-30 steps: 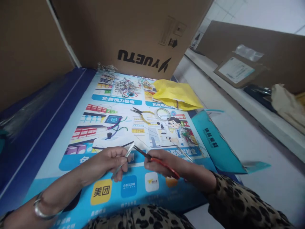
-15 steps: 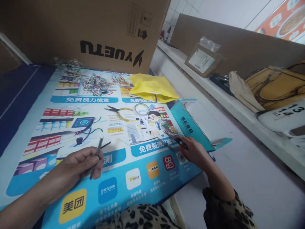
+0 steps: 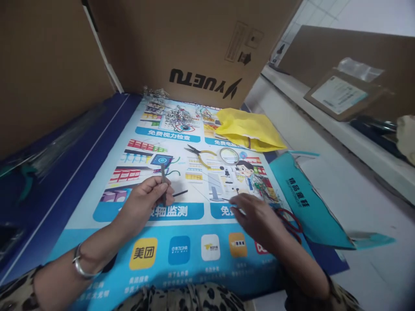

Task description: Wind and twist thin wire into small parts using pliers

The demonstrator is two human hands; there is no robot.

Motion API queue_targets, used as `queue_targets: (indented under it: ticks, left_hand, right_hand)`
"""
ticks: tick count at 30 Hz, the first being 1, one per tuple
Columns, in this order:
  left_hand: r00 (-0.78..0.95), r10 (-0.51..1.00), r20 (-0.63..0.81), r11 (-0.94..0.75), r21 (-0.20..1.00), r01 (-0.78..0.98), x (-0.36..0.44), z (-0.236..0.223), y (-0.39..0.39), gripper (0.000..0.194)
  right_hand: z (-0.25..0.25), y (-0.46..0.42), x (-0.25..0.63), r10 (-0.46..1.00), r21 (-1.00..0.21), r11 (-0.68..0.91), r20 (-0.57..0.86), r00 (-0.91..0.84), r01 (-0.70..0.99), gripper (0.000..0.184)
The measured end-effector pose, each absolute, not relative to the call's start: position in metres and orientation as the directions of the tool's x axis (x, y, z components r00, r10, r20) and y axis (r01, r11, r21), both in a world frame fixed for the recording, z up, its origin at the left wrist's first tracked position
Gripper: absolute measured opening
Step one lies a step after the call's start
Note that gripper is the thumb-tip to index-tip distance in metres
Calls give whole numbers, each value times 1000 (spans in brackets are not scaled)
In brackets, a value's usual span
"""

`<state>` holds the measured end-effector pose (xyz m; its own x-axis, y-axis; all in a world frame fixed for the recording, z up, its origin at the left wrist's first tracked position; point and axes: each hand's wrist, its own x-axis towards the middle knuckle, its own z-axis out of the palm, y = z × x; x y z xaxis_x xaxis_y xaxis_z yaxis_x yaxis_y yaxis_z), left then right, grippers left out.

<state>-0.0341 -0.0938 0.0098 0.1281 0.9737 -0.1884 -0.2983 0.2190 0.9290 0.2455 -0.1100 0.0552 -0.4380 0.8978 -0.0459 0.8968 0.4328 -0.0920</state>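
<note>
My left hand [image 3: 145, 198] pinches a thin grey strip [image 3: 163, 172], held upright above the printed poster [image 3: 191, 183]. Just right of those fingers, a short black piece [image 3: 180, 193] lies on the poster. My right hand [image 3: 256, 216] is over the poster's right half, its thumb and fingers apart with nothing visible between them. Beside its wrist show the red handle loops of scissors [image 3: 300, 222]; the hand and forearm hide the rest. Green and purple wires [image 3: 168, 172] lie behind the left hand. Farther back are pliers with yellow handles [image 3: 209, 152] and a tape roll [image 3: 229, 149].
Tangled wire scraps [image 3: 178, 117] lie at the poster's far end, with another small tangle [image 3: 261, 185] at right. A yellow bag [image 3: 249, 127] and a teal cardboard piece [image 3: 301, 201] border the right side. A large cardboard box [image 3: 201, 47] stands behind.
My right hand has let go of the scissors and moved left toward my left hand. The view has turned left. The left hand still holds the grey strip.
</note>
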Motion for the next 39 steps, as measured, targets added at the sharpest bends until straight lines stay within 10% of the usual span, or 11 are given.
queue_targets:
  ticks: [18,29,39]
  left_hand:
    - [61,989,-136,148,938,-314,-36,6,-95,13]
    - [-91,995,44,-46,999,-21,-39,3,-97,16]
    - [-92,992,89,-81,993,83,-40,-1,-92,12]
  right_hand:
    - [40,-50,152,786,174,594,-331,-521,785,29]
    - [41,-63,129,853,-533,495,148,-501,686,18]
    - [5,-60,110,847,-706,486,235,-477,515,16]
